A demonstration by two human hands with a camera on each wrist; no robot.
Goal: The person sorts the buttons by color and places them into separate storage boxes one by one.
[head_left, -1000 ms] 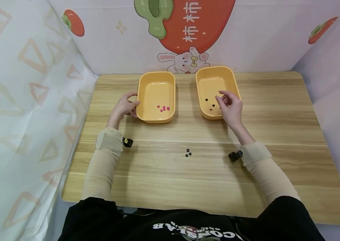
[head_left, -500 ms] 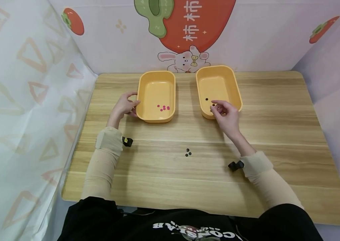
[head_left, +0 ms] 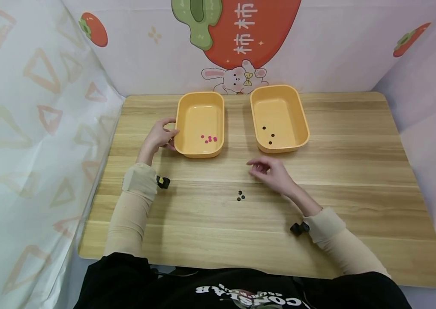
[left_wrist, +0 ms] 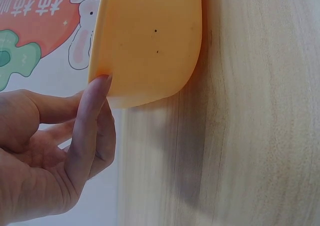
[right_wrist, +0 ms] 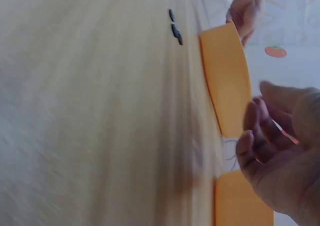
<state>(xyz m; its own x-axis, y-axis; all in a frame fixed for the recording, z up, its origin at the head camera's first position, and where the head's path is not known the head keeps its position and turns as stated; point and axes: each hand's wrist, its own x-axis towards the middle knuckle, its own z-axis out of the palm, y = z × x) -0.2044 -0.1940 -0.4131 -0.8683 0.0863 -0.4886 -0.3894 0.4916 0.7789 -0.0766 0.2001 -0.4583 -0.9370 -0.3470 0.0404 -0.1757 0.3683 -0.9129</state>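
Note:
My left hand (head_left: pixel 160 135) holds the near left side of a yellow plastic tub (head_left: pixel 200 148), its fingertips at the rim. Several small pink discs (head_left: pixel 210 139) lie inside that tub. In the left wrist view, a finger (left_wrist: pixel 92 118) touches the tub's outer wall (left_wrist: pixel 150 41). My right hand (head_left: pixel 273 175) hovers over the table in front of a second yellow tub (head_left: pixel 281 148), fingers loosely bent and nothing seen between them. Three small black discs (head_left: pixel 273 135) lie in that second tub. Three more black discs (head_left: pixel 240 196) sit on the table, left of and nearer than my right hand.
The wooden table (head_left: pixel 202 231) has rounded corners and carries both tubs near its back edge, with a gap between them. A printed cloth (head_left: pixel 144 51) hangs behind the table, and more cloth hangs at both sides.
My right hand has drawn back from over the right tub toward me and leftward, uncovering the black discs inside. The left hand and left tub stay put.

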